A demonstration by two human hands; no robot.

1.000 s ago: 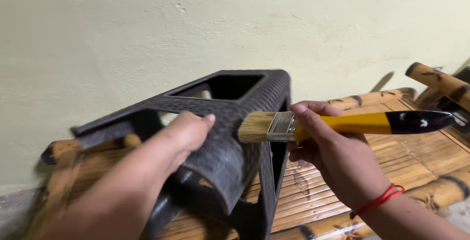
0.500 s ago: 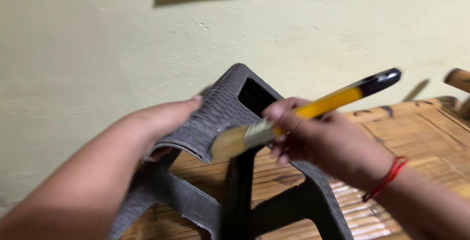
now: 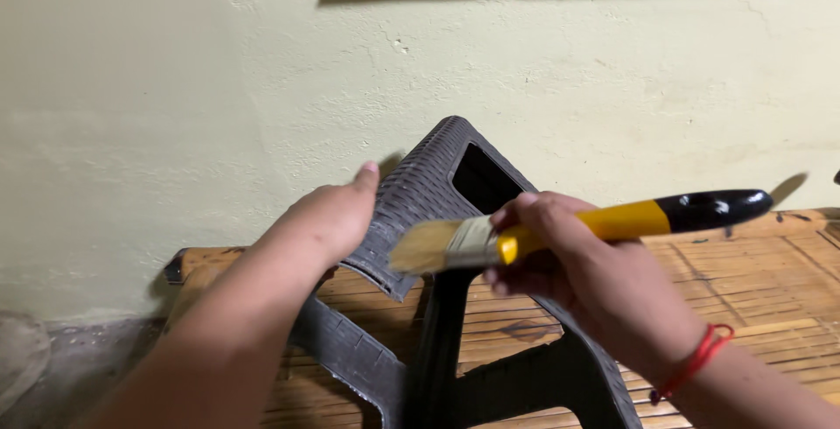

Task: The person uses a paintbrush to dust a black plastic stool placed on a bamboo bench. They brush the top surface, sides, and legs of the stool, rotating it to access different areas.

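Note:
A dark grey plastic stool (image 3: 420,193) with a woven texture lies tipped on a bamboo bench (image 3: 752,271), its legs pointing toward me. My left hand (image 3: 337,214) grips the stool's textured upper edge on the left. My right hand (image 3: 569,263), with a red thread at the wrist, holds a paintbrush (image 3: 560,232) with a yellow and black handle. The pale bristles point left and sit against the stool's grey surface just right of my left hand.
A pale yellow-green plastered wall (image 3: 175,87) rises right behind the bench. A grey floor strip (image 3: 52,368) shows at the lower left beside the bench's end. The bamboo slats stretch off to the right.
The stool has been turned from lying broadside to standing edge-on toward me. The brush handle has swung from steeply tilted to nearly level, and the view has lifted a little.

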